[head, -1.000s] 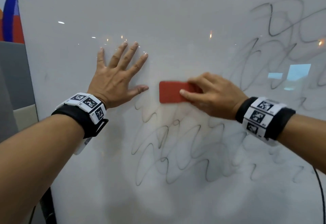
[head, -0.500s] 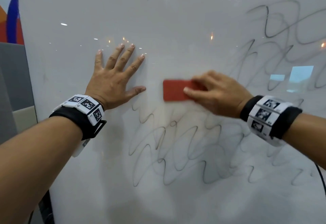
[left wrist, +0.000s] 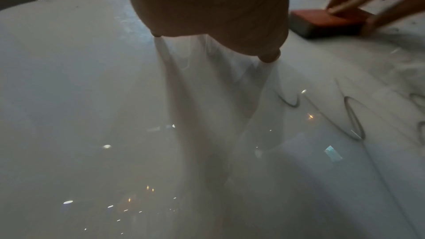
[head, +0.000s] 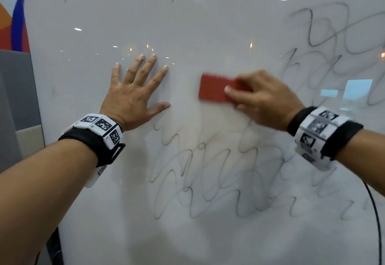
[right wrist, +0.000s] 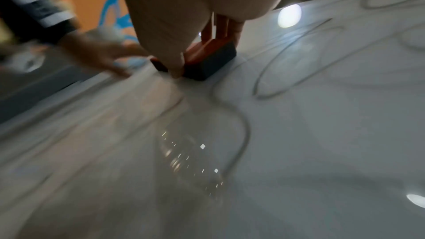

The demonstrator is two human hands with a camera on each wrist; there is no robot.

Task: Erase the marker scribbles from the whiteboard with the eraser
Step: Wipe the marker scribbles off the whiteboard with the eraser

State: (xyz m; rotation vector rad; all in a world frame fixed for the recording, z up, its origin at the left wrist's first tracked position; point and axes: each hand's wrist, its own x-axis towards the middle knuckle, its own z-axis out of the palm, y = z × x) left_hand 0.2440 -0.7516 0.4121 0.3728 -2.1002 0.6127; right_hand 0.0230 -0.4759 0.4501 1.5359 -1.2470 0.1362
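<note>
A white whiteboard (head: 208, 25) fills the head view. Black marker scribbles (head: 208, 183) loop across its lower middle, and more scribbles (head: 333, 41) run up the right side. My right hand (head: 258, 96) grips a red eraser (head: 212, 90) with a dark felt base and presses it flat on the board above the lower scribbles. The eraser (left wrist: 326, 23) shows at the upper right of the left wrist view, and as the eraser (right wrist: 207, 59) under my fingers in the right wrist view. My left hand (head: 135, 93) lies flat on the board, fingers spread, left of the eraser.
The board's left edge (head: 35, 98) borders a grey and beige wall panel (head: 16, 108) with a red and blue design (head: 14, 25) above it. A thin black cable (head: 375, 212) hangs at the lower right. Ceiling lights reflect in the glossy surface.
My right hand has slid the eraser a little to the right and upward on the board; it is motion-blurred now. The left hand has stayed flat in place.
</note>
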